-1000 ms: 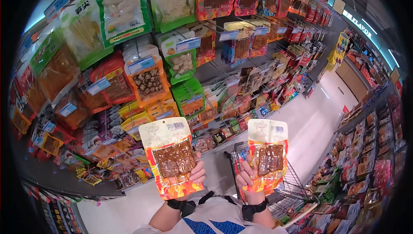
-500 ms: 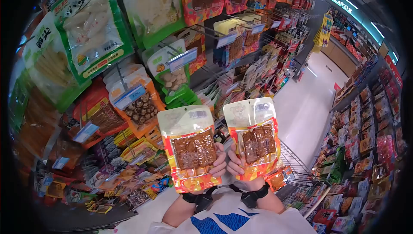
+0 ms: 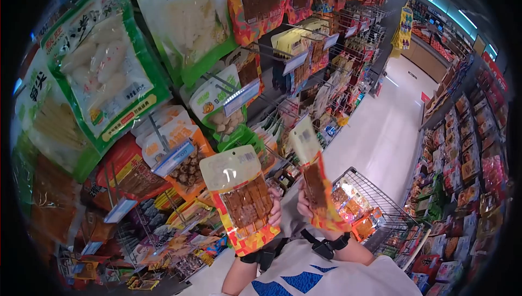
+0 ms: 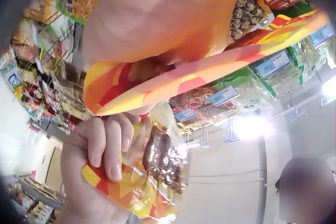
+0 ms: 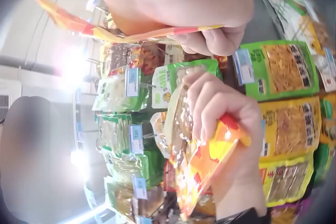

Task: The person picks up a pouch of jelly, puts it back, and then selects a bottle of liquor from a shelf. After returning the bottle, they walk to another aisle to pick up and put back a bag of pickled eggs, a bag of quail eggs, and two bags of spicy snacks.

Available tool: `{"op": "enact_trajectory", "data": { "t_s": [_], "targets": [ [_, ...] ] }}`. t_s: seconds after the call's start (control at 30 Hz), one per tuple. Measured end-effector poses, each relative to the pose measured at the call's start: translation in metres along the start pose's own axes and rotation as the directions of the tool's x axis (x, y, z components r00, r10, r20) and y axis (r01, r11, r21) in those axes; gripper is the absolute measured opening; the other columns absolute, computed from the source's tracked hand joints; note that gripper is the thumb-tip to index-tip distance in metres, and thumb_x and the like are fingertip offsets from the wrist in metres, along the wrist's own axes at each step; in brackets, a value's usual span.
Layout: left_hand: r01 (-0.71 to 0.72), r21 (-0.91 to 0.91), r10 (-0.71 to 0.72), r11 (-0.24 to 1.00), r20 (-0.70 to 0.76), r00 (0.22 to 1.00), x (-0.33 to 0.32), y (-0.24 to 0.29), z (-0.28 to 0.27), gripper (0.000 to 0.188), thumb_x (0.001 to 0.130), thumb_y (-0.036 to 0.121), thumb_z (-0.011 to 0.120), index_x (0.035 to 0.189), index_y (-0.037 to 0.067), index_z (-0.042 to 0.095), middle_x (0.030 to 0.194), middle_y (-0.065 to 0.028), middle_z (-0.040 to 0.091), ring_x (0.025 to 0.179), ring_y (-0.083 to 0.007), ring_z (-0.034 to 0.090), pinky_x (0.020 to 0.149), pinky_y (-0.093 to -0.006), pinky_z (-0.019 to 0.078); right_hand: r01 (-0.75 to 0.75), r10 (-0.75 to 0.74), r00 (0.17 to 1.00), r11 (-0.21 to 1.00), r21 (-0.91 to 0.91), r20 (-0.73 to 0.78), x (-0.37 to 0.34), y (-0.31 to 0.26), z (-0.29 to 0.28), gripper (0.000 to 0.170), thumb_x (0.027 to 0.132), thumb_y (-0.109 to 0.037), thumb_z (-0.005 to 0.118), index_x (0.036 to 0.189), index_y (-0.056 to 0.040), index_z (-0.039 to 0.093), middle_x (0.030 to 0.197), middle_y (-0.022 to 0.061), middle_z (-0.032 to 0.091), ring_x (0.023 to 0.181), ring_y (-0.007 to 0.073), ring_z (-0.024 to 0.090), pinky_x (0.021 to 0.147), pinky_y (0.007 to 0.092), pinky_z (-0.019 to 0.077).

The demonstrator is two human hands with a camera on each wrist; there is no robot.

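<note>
My left hand (image 3: 275, 207) grips a sealed snack packet (image 3: 247, 206) by its right side. This packet has a cream top, red-and-yellow edges and brown pieces behind a clear window. In my right hand (image 3: 304, 202) is a similar snack packet, its cream header (image 3: 306, 139) uppermost, tilted and turned nearly edge-on to the head view. The two packets stand side by side, a small gap between them. In the left wrist view the right hand's fingers (image 4: 110, 140) curl round its packet; the right wrist view shows the left hand's fingers (image 5: 210, 100) curled likewise.
Hooks of bagged foods fill the rack on the left, among them a large green-edged bag (image 3: 106, 70) and price tags (image 3: 242, 97). A wire shopping cart (image 3: 380, 198) with packets inside stands at the right. Beyond it runs a pale aisle floor (image 3: 375, 133) beside another packed shelf (image 3: 451, 176).
First the hands drew together with both packets facing me. Since then the right packet has swung nearly edge-on, and the left one has dropped slightly and tilted. The head view has shifted towards the rack.
</note>
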State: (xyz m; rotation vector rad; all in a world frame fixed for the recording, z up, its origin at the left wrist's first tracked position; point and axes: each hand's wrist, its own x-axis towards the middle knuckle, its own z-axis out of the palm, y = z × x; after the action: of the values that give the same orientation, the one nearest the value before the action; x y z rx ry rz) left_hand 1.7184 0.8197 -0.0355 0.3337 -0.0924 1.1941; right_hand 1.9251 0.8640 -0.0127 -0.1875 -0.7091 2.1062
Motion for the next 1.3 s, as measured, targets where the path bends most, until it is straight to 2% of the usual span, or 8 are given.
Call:
{"op": "enact_trajectory", "data": {
  "t_s": [0.03,0.13,0.33,0.37,0.6,0.8,1.0,1.3],
  "targets": [
    [-0.043,0.031,0.042,0.999,0.03,0.999,-0.001,0.001,0.005,0.073,0.096,0.056,0.053,0.138,-0.001,0.04,0.092,-0.0135,0.052,0.066,-0.0217,0.051,0.064,-0.0365,0.0449,-0.167,0.102,0.935,0.972,-0.167,-0.34,0.002,-0.019,0.018,0.051,0.107,-0.051,0.043,0.125,-0.0049,0.054,0.084,0.0061,0.057,0.068,0.0163,0.061,0.066,0.0265,0.0458],
    [-0.016,-0.03,0.016,0.999,-0.017,1.0,-0.02,0.006,-0.042,0.072,0.099,0.055,0.053,0.141,-0.001,0.037,0.097,-0.0141,0.056,0.089,-0.0305,0.061,0.073,-0.0429,0.0523,-0.069,0.029,0.927,0.993,-0.094,-0.373,0.014,-0.026,0.024,0.055,0.106,-0.056,0.046,0.126,-0.0055,0.053,0.097,0.0104,0.072,0.084,0.0182,0.071,0.077,0.0308,0.058],
    [-0.077,0.12,0.073,0.99,0.043,0.996,0.04,0.035,-0.033,0.07,0.099,0.055,0.053,0.139,-0.002,0.04,0.101,-0.0149,0.055,0.094,-0.0319,0.06,0.075,-0.0442,0.0531,-0.161,0.162,0.987,0.979,-0.126,-0.002,0.03,-0.032,0.011,0.048,0.091,-0.014,0.075,0.133,-0.0017,0.055,0.111,0.004,0.071,0.094,0.0101,0.069,0.085,0.0256,0.055],
    [-0.086,0.146,0.08,0.986,0.042,0.996,0.046,0.038,-0.03,0.07,0.099,0.055,0.053,0.138,-0.002,0.041,0.102,-0.0151,0.055,0.095,-0.0322,0.06,0.075,-0.0444,0.0533,-0.281,0.236,0.948,0.936,-0.213,-0.211,0.025,-0.023,-0.004,0.04,0.088,-0.01,0.078,0.124,-0.0035,0.06,0.099,-0.0012,0.068,0.082,0.004,0.063,0.075,0.0199,0.0503],
    [-0.117,0.307,0.119,0.945,0.013,0.993,0.075,0.042,-0.015,0.068,0.099,0.055,0.053,0.134,-0.003,0.045,0.109,-0.0163,0.055,0.102,-0.0343,0.058,0.076,-0.0463,0.0544,-0.275,0.508,0.774,0.808,-0.52,0.379,0.061,-0.058,0.018,0.015,0.093,-0.011,0.078,0.1,-0.0017,0.068,0.087,-0.001,0.065,0.081,0.0045,0.06,0.071,0.0229,0.0477],
    [-0.158,0.419,0.173,0.894,0.002,0.985,0.102,0.039,0.001,0.066,0.1,0.054,0.053,0.131,-0.004,0.048,0.114,-0.0174,0.055,0.108,-0.036,0.057,0.078,-0.0478,0.0553,-0.044,0.282,0.863,0.868,-0.495,0.419,0.073,-0.074,-0.038,0.017,0.096,-0.013,0.074,0.11,-0.0058,0.066,0.117,0.0017,0.068,0.11,0.0114,0.061,0.095,0.0275,0.047],
    [-0.223,0.514,0.245,0.828,0.026,0.969,0.133,0.034,0.021,0.064,0.1,0.054,0.054,0.128,-0.004,0.051,0.119,-0.0184,0.054,0.114,-0.0377,0.056,0.079,-0.0494,0.0562,0.192,-0.19,0.977,0.981,0.019,-0.095,0.08,-0.139,-0.06,0.069,0.089,-0.007,0.077,0.148,-0.0097,0.042,0.145,0.0055,0.053,0.128,0.0198,0.057,0.108,0.0375,0.047],
    [-0.335,0.63,0.345,0.701,0.112,0.932,0.18,0.031,0.057,0.063,0.1,0.053,0.054,0.123,-0.005,0.056,0.128,-0.02,0.054,0.122,-0.0403,0.054,0.081,-0.0517,0.0577,0.121,-0.168,0.974,0.952,-0.28,-0.15,0.131,-0.179,-0.073,0.038,0.086,-0.001,0.079,0.121,0.0001,0.066,0.108,0.0043,0.073,0.095,0.012,0.07,0.087,0.0298,0.058]
  ]
}}
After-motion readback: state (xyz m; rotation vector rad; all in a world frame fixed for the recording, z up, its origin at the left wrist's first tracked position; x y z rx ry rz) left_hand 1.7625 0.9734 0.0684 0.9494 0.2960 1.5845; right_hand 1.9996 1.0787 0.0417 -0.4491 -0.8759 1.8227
